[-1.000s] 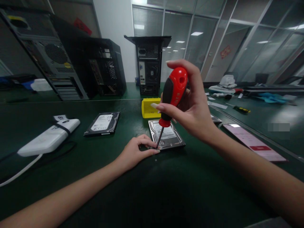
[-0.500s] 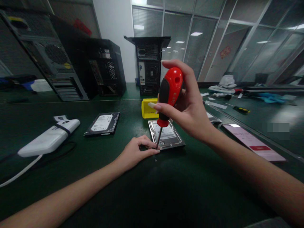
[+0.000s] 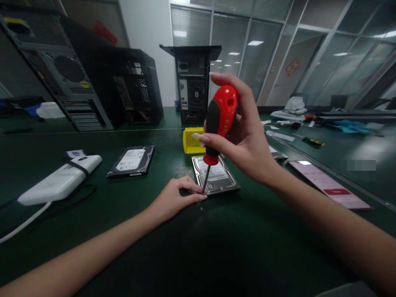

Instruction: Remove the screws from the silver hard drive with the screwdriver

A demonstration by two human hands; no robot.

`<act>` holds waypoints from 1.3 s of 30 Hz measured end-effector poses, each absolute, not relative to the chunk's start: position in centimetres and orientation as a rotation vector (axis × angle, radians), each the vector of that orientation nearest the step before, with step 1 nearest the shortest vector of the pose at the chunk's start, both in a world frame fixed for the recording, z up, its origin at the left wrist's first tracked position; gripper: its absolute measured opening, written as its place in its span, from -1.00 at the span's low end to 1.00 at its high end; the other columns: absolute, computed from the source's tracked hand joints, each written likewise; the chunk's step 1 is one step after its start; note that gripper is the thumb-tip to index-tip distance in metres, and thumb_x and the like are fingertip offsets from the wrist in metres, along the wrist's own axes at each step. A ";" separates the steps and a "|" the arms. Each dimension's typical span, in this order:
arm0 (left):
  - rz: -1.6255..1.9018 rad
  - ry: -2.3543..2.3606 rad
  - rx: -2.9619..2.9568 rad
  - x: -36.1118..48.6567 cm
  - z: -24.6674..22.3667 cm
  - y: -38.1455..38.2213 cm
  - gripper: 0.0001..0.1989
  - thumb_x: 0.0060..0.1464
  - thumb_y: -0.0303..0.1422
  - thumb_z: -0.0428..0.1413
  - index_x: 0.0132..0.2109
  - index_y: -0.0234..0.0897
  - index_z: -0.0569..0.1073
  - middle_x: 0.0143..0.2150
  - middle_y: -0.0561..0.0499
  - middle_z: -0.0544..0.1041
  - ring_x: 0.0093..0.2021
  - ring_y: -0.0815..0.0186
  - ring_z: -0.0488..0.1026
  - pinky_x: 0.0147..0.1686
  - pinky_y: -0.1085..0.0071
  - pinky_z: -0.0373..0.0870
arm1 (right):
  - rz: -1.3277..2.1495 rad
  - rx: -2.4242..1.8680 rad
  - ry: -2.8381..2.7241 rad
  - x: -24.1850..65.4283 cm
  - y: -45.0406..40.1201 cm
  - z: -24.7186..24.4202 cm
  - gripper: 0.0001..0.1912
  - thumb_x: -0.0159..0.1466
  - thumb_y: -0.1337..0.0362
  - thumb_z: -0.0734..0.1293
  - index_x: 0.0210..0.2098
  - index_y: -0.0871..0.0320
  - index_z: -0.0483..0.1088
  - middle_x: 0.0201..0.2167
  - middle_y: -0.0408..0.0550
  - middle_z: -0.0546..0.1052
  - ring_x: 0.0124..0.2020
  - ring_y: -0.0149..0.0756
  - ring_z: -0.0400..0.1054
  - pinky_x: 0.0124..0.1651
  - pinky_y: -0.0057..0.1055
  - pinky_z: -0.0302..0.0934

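Note:
My right hand [image 3: 244, 132] is wrapped round the red and black handle of a screwdriver [image 3: 220, 117]. Its shaft slants down to the near left corner of a silver hard drive [image 3: 222, 177], which lies flat on the green table. At that corner my left hand [image 3: 177, 196] is closed, thumb and fingertips on the drive's edge beside the screwdriver tip. The fingers hide the tip's exact contact. A tiny shiny piece, perhaps a screw [image 3: 201, 208], lies just in front of my left thumb. Behind the drive stands a yellow tray [image 3: 190, 142], partly covered by my right hand.
A second hard drive [image 3: 132, 160] and a white power strip [image 3: 60, 179] lie to the left. On the right are a phone [image 3: 328, 183], another drive [image 3: 276, 153] and a yellow-black screwdriver [image 3: 313, 141]. Computer cases [image 3: 194, 82] stand at the back.
Both hands, the screwdriver and the drive hold nearly the same places relative to each other. The whole view has shifted very slightly.

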State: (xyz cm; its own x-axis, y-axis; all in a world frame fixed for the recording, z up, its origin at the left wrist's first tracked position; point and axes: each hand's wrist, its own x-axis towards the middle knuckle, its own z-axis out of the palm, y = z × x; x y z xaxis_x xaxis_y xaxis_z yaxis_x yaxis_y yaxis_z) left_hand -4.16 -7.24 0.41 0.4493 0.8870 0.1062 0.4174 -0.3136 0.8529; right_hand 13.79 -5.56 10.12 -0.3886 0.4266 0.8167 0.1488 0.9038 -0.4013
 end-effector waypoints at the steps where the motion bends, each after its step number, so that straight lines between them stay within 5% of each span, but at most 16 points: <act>1: 0.752 1.099 1.915 -4.2 0.4 -7.3 -0.85 0.03 -0.31 0.20 -0.25 -0.23 0.60 -0.25 0.00 0.49 -0.18 0.25 0.42 -0.13 0.34 0.31 | 0.317 -0.421 -1.972 13.7 -5.6 10.1 -0.31 0.19 0.20 0.34 0.23 -0.10 -0.03 0.31 -0.12 0.00 0.01 -0.24 0.32 -0.10 -0.35 0.42; 22: 0.753 1.121 1.949 -4.0 0.6 -7.4 -0.86 0.03 -0.33 0.20 -0.23 -0.24 0.59 -0.23 0.00 0.49 -0.18 0.25 0.42 -0.14 0.36 0.31 | 0.361 -0.437 -1.961 13.7 -5.9 10.1 -0.27 0.18 0.20 0.36 0.24 -0.12 -0.05 0.34 -0.11 -0.06 0.02 -0.24 0.34 -0.09 -0.34 0.43; 29: 0.770 1.113 1.962 -4.2 0.3 -7.2 -0.84 0.03 -0.31 0.20 -0.22 -0.22 0.59 -0.22 0.01 0.49 -0.17 0.26 0.42 -0.13 0.38 0.30 | 0.360 -0.448 -1.951 13.6 -5.9 10.1 -0.26 0.16 0.19 0.37 0.24 -0.11 -0.03 0.33 -0.14 -0.03 0.15 -0.15 0.20 0.03 -0.27 0.37; 39: 0.753 1.137 1.973 -4.1 0.4 -7.4 -0.83 0.00 -0.29 0.22 -0.22 -0.21 0.59 -0.22 0.00 0.50 -0.18 0.24 0.42 -0.15 0.35 0.33 | 0.350 -0.458 -1.951 13.5 -6.0 10.1 -0.30 0.19 0.16 0.34 0.23 -0.09 -0.05 0.33 -0.12 -0.02 0.14 -0.17 0.23 -0.07 -0.32 0.42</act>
State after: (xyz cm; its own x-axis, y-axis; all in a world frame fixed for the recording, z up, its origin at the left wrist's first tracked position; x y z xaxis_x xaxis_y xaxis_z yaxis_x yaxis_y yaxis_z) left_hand -4.12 -7.35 0.45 0.4388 0.8895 0.1274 0.4647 -0.3460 0.8151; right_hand 13.51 -5.97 10.05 -0.3740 0.4662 0.8017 0.1588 0.8839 -0.4399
